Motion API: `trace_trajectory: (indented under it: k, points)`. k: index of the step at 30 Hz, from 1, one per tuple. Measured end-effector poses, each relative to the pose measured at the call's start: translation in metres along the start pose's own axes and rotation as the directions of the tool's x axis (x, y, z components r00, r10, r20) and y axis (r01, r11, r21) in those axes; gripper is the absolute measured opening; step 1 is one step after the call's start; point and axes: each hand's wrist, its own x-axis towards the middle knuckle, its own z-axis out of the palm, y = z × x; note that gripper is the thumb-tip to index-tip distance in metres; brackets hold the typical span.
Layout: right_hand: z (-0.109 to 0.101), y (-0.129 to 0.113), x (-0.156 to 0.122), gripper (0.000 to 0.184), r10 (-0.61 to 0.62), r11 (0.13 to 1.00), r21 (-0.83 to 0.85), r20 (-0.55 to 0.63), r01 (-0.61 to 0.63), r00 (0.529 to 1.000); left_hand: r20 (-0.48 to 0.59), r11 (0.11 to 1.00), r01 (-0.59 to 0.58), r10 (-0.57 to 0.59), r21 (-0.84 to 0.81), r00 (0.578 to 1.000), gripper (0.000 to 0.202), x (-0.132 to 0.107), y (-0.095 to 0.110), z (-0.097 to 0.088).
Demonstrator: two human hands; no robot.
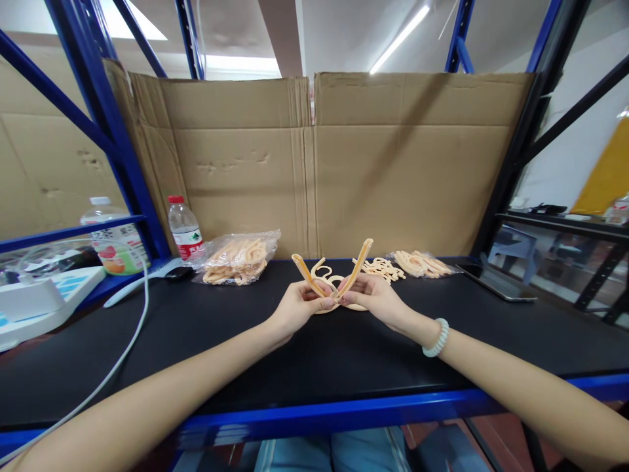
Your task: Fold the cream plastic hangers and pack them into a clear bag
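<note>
Both my hands meet over the middle of the black shelf top (314,354). My left hand (298,306) and my right hand (374,297) are each closed on one peach-coloured plastic piece (334,275). Its two flat arms rise in a V between my fingers. A white spiral band sits on my right wrist (437,338). Just behind my hands lies a loose heap of the same peach pieces (381,267).
A clear bag of peach pieces (238,257) lies at the back left, another pile (422,263) at the back right. A red-capped water bottle (185,228), a dark phone (496,280), a white cable (128,341) and cardboard walls (314,164) surround the shelf.
</note>
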Motion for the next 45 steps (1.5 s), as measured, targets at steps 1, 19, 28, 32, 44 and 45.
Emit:
trace_trajectory:
  k: [1, 19, 28, 32, 44, 45]
  points:
    - [-0.001, 0.0, 0.0, 0.03, 0.002, 1.0, -0.01, 0.007, -0.002, 1.0, 0.005, 1.0, 0.0, 0.0, 0.007, 1.0, 0.022, 0.0, 0.0, 0.0]
    - [0.004, 0.0, -0.005, 0.023, -0.016, 0.995, -0.098, 0.044, 0.02, 0.999, -0.054, 0.999, -0.035, 0.036, 0.025, 0.998, 0.017, -0.007, -0.001, 0.008]
    - [0.02, 0.002, -0.011, 0.023, -0.129, 0.978, -0.174, -0.057, 0.117, 0.99, -0.291, 0.988, 0.096, -0.126, -0.117, 0.948, 0.025, -0.016, 0.002, 0.017]
    - [0.023, 0.003, -0.01, 0.028, -0.104, 0.988, -0.129, -0.132, 0.087, 0.986, -0.271, 0.981, 0.075, -0.122, -0.177, 0.955, 0.029, -0.014, 0.002, 0.016]
    - [-0.048, -0.025, 0.005, 0.029, 0.09, 0.996, 0.005, -0.044, -0.089, 0.995, -0.217, 0.969, 0.198, -0.227, -0.148, 0.949, 0.023, 0.007, 0.022, -0.007]
    - [-0.057, -0.027, 0.005, 0.028, 0.092, 0.994, -0.057, -0.018, -0.093, 0.996, -0.22, 0.962, 0.225, -0.255, -0.152, 0.942, 0.019, 0.01, 0.025, -0.014]
